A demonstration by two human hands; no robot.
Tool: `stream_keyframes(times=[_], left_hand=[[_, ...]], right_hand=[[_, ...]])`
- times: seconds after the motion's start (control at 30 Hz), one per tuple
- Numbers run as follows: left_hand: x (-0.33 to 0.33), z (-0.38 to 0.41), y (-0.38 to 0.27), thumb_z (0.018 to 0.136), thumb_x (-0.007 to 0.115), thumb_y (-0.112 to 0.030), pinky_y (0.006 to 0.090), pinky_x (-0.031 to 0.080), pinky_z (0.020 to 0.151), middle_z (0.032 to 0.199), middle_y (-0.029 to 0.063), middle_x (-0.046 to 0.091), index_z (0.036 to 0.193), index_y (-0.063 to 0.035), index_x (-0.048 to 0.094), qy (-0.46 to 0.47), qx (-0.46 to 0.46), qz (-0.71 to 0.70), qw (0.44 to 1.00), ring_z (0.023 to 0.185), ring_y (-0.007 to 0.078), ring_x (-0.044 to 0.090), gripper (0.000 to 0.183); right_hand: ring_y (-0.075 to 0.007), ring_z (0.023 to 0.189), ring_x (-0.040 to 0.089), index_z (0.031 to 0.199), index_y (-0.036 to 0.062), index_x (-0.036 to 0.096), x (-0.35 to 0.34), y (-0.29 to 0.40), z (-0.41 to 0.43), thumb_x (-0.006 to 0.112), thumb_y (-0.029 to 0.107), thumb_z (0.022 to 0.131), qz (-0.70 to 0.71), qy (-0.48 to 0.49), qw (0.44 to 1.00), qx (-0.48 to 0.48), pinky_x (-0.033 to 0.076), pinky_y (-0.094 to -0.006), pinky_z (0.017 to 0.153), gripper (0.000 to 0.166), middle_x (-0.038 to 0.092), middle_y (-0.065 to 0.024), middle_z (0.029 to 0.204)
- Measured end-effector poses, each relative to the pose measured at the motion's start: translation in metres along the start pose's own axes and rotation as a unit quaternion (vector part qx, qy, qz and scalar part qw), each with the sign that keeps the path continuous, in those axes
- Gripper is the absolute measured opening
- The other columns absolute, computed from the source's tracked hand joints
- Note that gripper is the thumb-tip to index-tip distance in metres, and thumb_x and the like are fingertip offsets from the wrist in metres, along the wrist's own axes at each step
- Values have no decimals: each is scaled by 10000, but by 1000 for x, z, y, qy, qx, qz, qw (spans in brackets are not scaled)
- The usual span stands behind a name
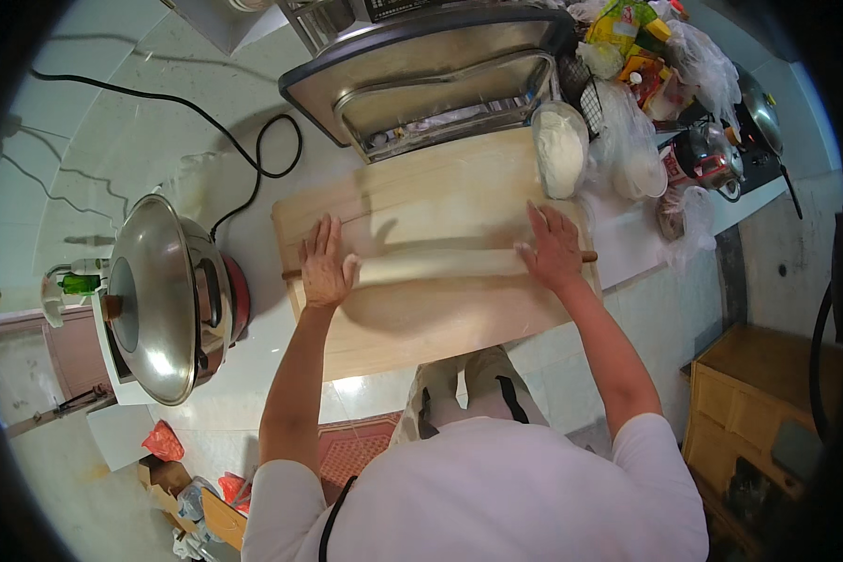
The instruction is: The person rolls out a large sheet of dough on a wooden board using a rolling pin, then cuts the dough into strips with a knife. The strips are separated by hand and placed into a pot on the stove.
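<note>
A long rolling pin lies across the wooden board (456, 316), its brown ends (589, 256) poking out at both sides. A pale sheet of dough (439, 270) is wrapped around its middle. My left hand (325, 270) rests flat on the roll's left end, fingers extended and thumb on the dough. On the right end my right hand (551, 249) presses with its palm, fingers spread and pointing away from me. A clear container of white flour (560, 151) sits at the board's back right corner.
To the left stands a large lidded steel pan (158, 302) on a red-sided base, with a black cord (204, 116) behind. A metal tray (435, 84) leans at the back. Plastic bags (625, 140), food packets and a kettle (706, 158) crowd the right. A wooden cabinet (752, 400) stands lower right.
</note>
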State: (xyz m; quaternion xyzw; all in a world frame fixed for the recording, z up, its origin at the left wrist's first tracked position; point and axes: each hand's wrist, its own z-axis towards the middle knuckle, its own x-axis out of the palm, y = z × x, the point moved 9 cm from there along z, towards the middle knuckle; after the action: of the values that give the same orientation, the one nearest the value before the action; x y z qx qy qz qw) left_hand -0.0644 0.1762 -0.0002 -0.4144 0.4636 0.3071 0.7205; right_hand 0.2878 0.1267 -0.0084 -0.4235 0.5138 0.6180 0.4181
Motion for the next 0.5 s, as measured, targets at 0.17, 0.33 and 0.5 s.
stream_keyframes(times=[0.17, 0.33, 0.5], left_hand=[[26, -10, -46, 857, 488, -454, 599, 233, 1001, 1448, 134, 325, 1404, -127, 339, 100, 29, 82, 991, 1321, 352, 299, 655], [25, 68, -25, 826, 543, -436, 547, 276, 987, 1331, 147, 437, 1336, -121, 429, 44, 22, 101, 994, 1235, 339, 381, 610], [18, 58, -55, 765, 653, -355, 464, 323, 955, 1143, 111, 535, 1229, -114, 529, 20, 76, 22, 997, 1092, 296, 469, 537]], right_hand=[[-344, 1294, 329, 1405, 133, 315, 23, 56, -5, 609, 408, 788, -32, 128, 991, -35, 247, -562, 1031, 736, 334, -160, 1418], [-340, 1262, 351, 1401, 130, 315, 19, 48, 58, 598, 423, 799, -41, 54, 998, 0, 246, -577, 1025, 726, 361, -129, 1389], [-266, 1104, 449, 1323, 123, 412, 36, 67, 45, 674, 325, 739, -1, 76, 995, -58, 353, -459, 921, 671, 473, -85, 1188]])
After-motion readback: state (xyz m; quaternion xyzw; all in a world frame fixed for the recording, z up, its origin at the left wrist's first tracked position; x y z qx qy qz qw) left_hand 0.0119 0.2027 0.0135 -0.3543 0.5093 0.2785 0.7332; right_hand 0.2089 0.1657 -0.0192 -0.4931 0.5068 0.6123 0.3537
